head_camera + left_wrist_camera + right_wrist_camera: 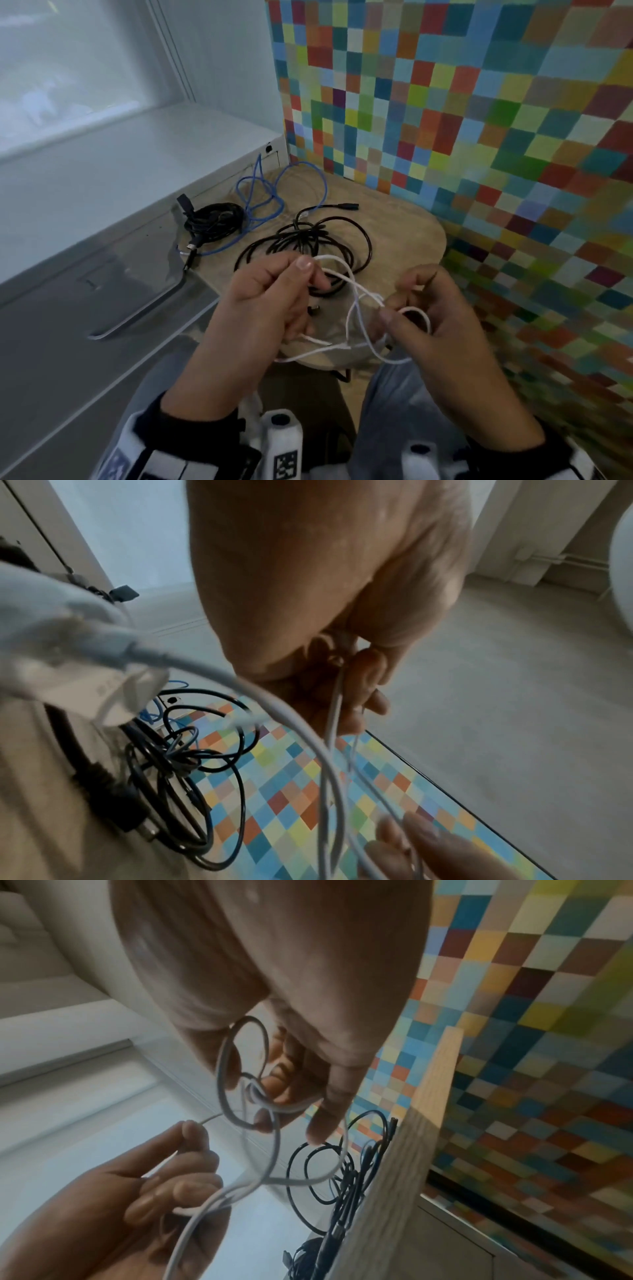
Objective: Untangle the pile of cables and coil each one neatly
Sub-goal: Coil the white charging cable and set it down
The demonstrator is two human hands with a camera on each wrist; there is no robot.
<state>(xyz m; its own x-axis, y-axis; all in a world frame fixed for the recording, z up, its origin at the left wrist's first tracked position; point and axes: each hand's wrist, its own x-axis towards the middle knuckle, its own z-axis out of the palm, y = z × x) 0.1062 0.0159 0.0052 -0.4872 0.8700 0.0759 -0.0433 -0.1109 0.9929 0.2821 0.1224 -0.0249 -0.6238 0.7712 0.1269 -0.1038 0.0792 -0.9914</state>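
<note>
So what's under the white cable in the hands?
Under the white cable you can see the wooden table and a loose black cable. Both hands cover some of it.

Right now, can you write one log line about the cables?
left hand: pinches white cable | right hand: holds its loops | blue cable, black cables: on wooden table, untouched

cable held between both hands (267, 301) before the cable pile (305, 240) on the table (411, 233).

Both hands are being held raised in front of the body, near each other. The left hand (270, 301) is being kept curled, thumb pressed against forefinger in a pinch. The right hand (435, 329) is being held with fingers (291, 1069) bent and hooked.
</note>
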